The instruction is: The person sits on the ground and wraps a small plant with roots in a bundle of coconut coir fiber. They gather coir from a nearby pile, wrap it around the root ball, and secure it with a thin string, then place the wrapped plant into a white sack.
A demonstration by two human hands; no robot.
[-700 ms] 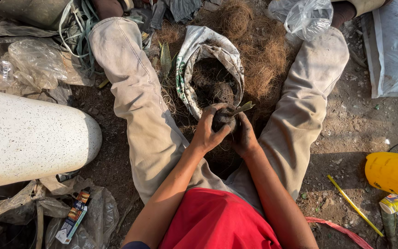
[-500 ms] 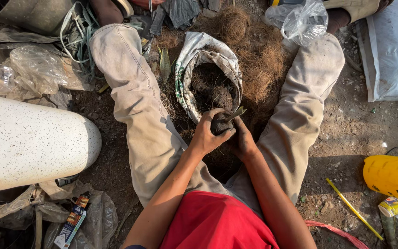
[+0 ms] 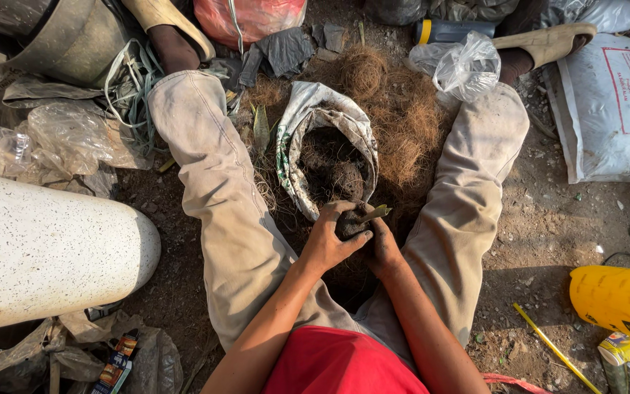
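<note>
Both hands closed round one dark soil ball (image 3: 350,222) w/ a small green shoot (image 3: 375,213) poking out its right side. Left hand (image 3: 329,241) wraps it from the left, fingers curled over the top; right hand (image 3: 382,246) cups it from the right & below, fingers dirty w/ soil. Ball sits pressed between the palms, just at the near lip of the open soil sack (image 3: 326,149), between our knees.

Outward: sack mouth is rolled down, dark soil inside w/ a lump or two showing. Behind & right of it, a heap of brown coconut fibre (image 3: 402,109). Our legs in beige trousers (image 3: 213,190) frame the lot. Left: a speckled white concrete cylinder (image 3: 45,248) lying on its side, crumpled plastic past it. Right: white printed bag (image 3: 614,102), yellow container (image 3: 621,299), thin yellow stick (image 3: 552,350) on the dirt. A clear plastic bag (image 3: 461,66) near the right knee.

Progress, as we judge it: soil's already packed round the shoot base, ball looks formed; no fibre wrap on it yet — though the palms hide most of it, so perhaps some. Wrapping & tying appear left.
</note>
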